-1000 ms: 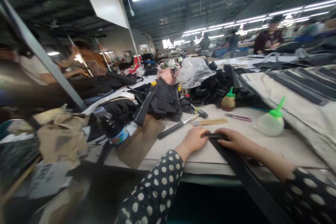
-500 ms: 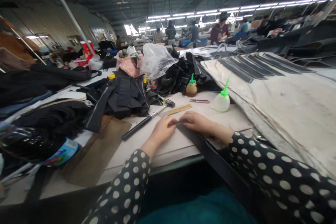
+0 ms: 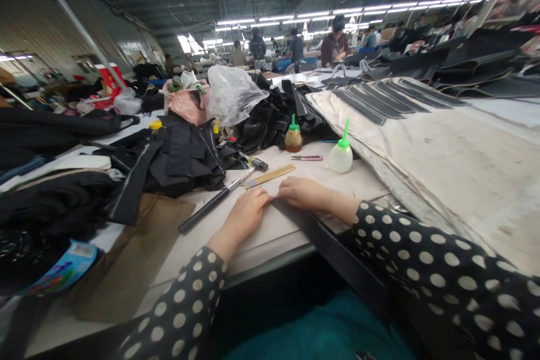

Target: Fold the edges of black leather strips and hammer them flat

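A long black strip of material (image 3: 324,239) runs from the worktable (image 3: 270,236) over its front edge towards my lap. At its far end, my left hand (image 3: 247,211) and my right hand (image 3: 304,194) meet almost fingertip to fingertip, both pinching the strip. The fingertips partly hide that end. Left of my left hand lies a hammer (image 3: 206,211) with a black handle and metal shaft. Just beyond the hands is a flat wooden-handled tool (image 3: 272,175) with a greyish end. Pink-handled thread snips (image 3: 307,158) lie farther back.
Two squeeze bottles, one amber (image 3: 293,138) and one whitish (image 3: 340,156), stand behind my hands. Black cut pieces (image 3: 181,152) are heaped at left, near a blue-labelled bottle (image 3: 67,267). Several dark strips (image 3: 379,98) rest on pale cloth (image 3: 422,163) at right. People work far back.
The camera view has turned a little to the right, so the scene sits farther left. Both hands stay together at the strip's end, with little visible movement on the table.
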Demonstrator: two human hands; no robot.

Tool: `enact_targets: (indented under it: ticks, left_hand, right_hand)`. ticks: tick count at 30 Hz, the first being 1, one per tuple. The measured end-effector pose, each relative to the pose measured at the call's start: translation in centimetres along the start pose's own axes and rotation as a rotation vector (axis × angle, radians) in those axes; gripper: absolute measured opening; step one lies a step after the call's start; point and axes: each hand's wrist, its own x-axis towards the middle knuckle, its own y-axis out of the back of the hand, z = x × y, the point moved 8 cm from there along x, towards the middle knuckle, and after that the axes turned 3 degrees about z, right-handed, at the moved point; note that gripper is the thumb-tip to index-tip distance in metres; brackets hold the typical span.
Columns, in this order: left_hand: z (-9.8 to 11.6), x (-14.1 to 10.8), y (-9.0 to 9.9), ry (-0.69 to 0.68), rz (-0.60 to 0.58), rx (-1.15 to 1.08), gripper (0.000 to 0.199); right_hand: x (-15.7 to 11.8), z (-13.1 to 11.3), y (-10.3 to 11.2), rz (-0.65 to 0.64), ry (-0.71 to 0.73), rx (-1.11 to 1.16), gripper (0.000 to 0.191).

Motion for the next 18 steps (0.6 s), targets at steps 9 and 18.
enact_targets:
  ticks: [9, 18]
  left_hand:
    - [-1.8, -1.0, 1.7, -0.009, -0.079, -0.027, 0.030]
    - [1.6, 1.2, 0.0, 0.126, 0.129, -0.127, 0.042]
  right_hand:
    - [0.1, -0.7, -0.1, -0.067, -0.014, -0.107, 0.021]
    - [-0.2, 1.6, -0.2, 0.018, -0.149, 0.183, 0.031]
